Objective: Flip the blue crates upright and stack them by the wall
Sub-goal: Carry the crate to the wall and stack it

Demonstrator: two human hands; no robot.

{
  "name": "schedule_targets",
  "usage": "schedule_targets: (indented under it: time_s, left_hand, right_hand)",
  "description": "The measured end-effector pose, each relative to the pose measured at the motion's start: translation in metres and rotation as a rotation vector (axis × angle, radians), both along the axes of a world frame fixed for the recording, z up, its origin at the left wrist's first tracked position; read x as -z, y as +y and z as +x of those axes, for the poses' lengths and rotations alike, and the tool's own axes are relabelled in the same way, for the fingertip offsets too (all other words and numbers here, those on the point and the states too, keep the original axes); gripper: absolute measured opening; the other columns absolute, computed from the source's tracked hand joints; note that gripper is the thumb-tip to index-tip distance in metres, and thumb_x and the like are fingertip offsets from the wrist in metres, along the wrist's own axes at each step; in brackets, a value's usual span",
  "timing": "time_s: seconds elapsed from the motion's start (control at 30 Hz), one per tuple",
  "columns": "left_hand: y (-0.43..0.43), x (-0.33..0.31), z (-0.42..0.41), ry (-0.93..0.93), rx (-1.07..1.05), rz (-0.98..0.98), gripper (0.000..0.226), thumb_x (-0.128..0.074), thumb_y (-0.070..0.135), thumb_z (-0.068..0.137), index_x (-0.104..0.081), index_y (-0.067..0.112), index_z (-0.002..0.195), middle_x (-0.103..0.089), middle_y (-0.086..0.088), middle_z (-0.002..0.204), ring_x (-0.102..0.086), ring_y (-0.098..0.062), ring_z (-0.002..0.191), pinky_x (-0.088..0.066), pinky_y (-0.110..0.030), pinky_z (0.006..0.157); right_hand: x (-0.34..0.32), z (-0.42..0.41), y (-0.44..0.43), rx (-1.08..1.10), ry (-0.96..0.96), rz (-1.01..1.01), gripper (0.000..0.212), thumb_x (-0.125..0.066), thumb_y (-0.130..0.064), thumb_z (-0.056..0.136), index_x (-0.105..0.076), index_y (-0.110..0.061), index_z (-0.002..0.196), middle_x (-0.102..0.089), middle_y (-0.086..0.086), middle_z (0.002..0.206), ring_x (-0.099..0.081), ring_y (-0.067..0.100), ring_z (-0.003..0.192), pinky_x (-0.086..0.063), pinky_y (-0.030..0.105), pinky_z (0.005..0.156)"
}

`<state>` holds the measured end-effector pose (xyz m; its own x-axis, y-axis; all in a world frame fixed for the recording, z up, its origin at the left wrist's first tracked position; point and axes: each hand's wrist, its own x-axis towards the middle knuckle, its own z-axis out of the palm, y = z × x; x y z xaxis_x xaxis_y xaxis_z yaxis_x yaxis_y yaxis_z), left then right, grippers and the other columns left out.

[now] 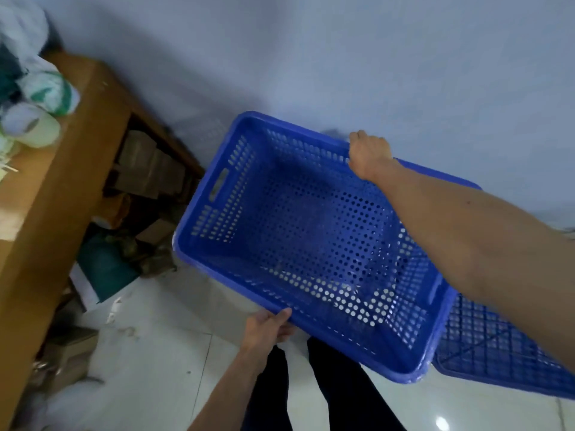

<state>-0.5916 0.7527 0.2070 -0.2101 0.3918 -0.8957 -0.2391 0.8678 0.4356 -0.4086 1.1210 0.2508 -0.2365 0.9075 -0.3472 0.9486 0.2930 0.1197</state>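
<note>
1. Currently, a blue perforated plastic crate [298, 231] is held with its open side up and turned toward the camera. It is tilted, close to the pale blue-grey wall [342, 57], between a brown wooden table [62, 188] on the left and a second blue crate [497, 346] on the right.
2. The near long rim is grasped by the left hand [269, 326], with the thumb laid on top and the fingers curled beneath the lip.
3. The far long rim is gripped by the right hand [368, 154], with the fingers hooked over the edge and out of sight behind it.
4. The crate is judged to be light for its bulk, since it is empty and its walls and base are pierced with rows of round holes.
5. The moulded plastic looks stiff and smooth, so some slip is likely; the thick rolled rim is the safest place to hold.
6. A slotted handle opening is cut into each short end wall. These could be used for a level carry, although the opposite-rim hold is judged better for turning.
7. Whether the crate touches the glossy white tiled floor [161, 353] cannot be told.
8. The second blue crate lies low on the right with its square-gridded base upward, so it is judged not yet flipped. In the view, part of it is covered by the held crate's right end.
9. Brown cardboard boxes [146, 169] are packed under the table, close to the crate's left end, so room for setting down there is judged to be tight.
</note>
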Motion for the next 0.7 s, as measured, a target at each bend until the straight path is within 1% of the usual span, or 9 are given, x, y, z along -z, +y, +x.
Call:
schedule_targets:
  time_s: [0.07,0.13,0.27,0.3,0.37,0.43,0.53,0.6,0.7]
  left_hand:
    - [0.005,0.005,0.016,-0.037,-0.011,-0.011,0.025,-0.069,0.023,0.090,-0.070,-0.002,0.092,-0.076,-0.013,0.075,-0.074,-0.019,0.065,-0.057,-0.024,0.057]
    - [0.012,0.009,0.032,-0.056,-0.044,-0.007,0.024,-0.065,0.022,0.093,-0.071,-0.001,0.089,-0.077,-0.011,0.074,-0.074,-0.018,0.064,-0.056,-0.021,0.054]
    - [0.034,0.022,0.057,-0.115,-0.112,-0.018,0.024,-0.059,0.019,0.098,-0.069,-0.002,0.097,-0.077,-0.013,0.081,-0.076,-0.026,0.077,-0.061,-0.029,0.067]
    - [0.040,0.024,0.062,-0.128,-0.124,-0.027,0.025,-0.058,0.019,0.098,-0.068,-0.004,0.099,-0.077,-0.014,0.081,-0.075,-0.027,0.079,-0.061,-0.030,0.068]
    - [0.049,0.029,0.069,-0.160,-0.133,-0.037,0.027,-0.057,0.020,0.099,-0.068,-0.005,0.099,-0.077,-0.015,0.083,-0.075,-0.026,0.079,-0.060,-0.026,0.064]
    - [0.055,0.033,0.073,-0.177,-0.125,-0.036,0.029,-0.056,0.022,0.099,-0.069,-0.004,0.098,-0.077,-0.015,0.084,-0.076,-0.025,0.080,-0.059,-0.023,0.063]
    - [0.056,0.037,0.074,-0.170,-0.088,-0.027,0.032,-0.056,0.026,0.099,-0.071,-0.002,0.095,-0.078,-0.011,0.083,-0.076,-0.022,0.080,-0.060,-0.025,0.067]
    - [0.056,0.040,0.073,-0.152,-0.046,-0.015,0.032,-0.056,0.028,0.099,-0.073,0.002,0.094,-0.078,-0.007,0.083,-0.076,-0.021,0.080,-0.060,-0.027,0.068]
    - [0.055,0.042,0.068,-0.110,0.051,-0.034,0.037,-0.057,0.036,0.098,-0.074,0.003,0.094,-0.078,-0.004,0.082,-0.075,-0.019,0.076,-0.059,-0.028,0.064]
  right_hand:
    - [0.008,-0.006,0.013,-0.047,-0.027,0.020,0.043,-0.056,-0.020,0.094,-0.043,0.000,0.130,-0.050,0.018,0.127,-0.057,0.037,0.108,-0.042,0.046,0.089]
    - [0.016,-0.009,0.024,-0.084,-0.052,0.045,0.039,-0.054,-0.016,0.094,-0.044,0.000,0.129,-0.051,0.018,0.125,-0.056,0.037,0.106,-0.041,0.047,0.091]
    - [0.033,-0.017,0.049,-0.117,-0.066,0.048,0.037,-0.052,-0.013,0.094,-0.045,-0.001,0.128,-0.050,0.018,0.122,-0.056,0.037,0.102,-0.040,0.048,0.091]
    - [0.038,-0.019,0.053,-0.111,-0.065,0.041,0.038,-0.052,-0.012,0.093,-0.045,-0.001,0.129,-0.049,0.018,0.123,-0.055,0.037,0.103,-0.040,0.048,0.092]
    - [0.049,-0.023,0.063,-0.094,-0.050,0.020,0.040,-0.052,-0.011,0.093,-0.043,-0.001,0.131,-0.047,0.019,0.125,-0.054,0.037,0.105,-0.040,0.049,0.092]
    - [0.060,-0.027,0.071,-0.103,-0.024,0.006,0.041,-0.051,-0.010,0.093,-0.042,-0.001,0.132,-0.046,0.020,0.126,-0.053,0.038,0.105,-0.041,0.049,0.088]
    - [0.070,-0.033,0.077,-0.105,0.011,-0.017,0.040,-0.052,-0.013,0.094,-0.043,-0.001,0.131,-0.046,0.020,0.125,-0.053,0.038,0.104,-0.042,0.047,0.083]
    - [0.075,-0.035,0.078,-0.097,0.014,-0.015,0.042,-0.053,-0.017,0.093,-0.043,-0.001,0.131,-0.046,0.020,0.127,-0.051,0.038,0.107,-0.042,0.048,0.085]
    - [0.075,-0.033,0.076,-0.083,0.040,-0.033,0.047,-0.052,-0.020,0.092,-0.041,-0.001,0.134,-0.044,0.019,0.131,-0.048,0.037,0.111,-0.041,0.048,0.089]
